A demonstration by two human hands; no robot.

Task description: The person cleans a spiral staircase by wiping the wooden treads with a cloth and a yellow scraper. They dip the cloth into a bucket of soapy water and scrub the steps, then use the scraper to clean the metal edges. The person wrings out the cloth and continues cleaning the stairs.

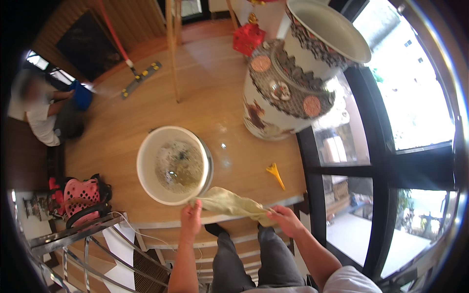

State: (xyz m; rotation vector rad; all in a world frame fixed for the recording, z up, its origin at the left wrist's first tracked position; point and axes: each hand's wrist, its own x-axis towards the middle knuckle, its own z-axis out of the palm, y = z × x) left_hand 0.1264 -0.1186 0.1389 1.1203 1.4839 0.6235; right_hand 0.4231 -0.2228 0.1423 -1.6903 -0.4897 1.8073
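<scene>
A pale yellow-green cloth (pixel 231 202) stretches between my two hands at the front edge of the wooden floor. My left hand (pixel 191 219) pinches one end, close to the near rim of a white bucket (pixel 146 172). My right hand (pixel 287 221) grips the other end, above my right foot. Murky, foamy water (pixel 179 166) with dark bits stands in the bucket. To the right on the floor lies a small yellow scraper-like tool (pixel 275 175), whose exact kind I cannot tell.
A large ornate porcelain vase (pixel 282 102) stands by black-framed windows (pixel 344 170). Stairs (pixel 205 252) drop away under me beside a metal railing (pixel 77 234). A flat mop (pixel 141 78) leans at the back. Far left, a person (pixel 42 113) holds a blue bucket (pixel 81 96). Pink clogs (pixel 82 196) sit left.
</scene>
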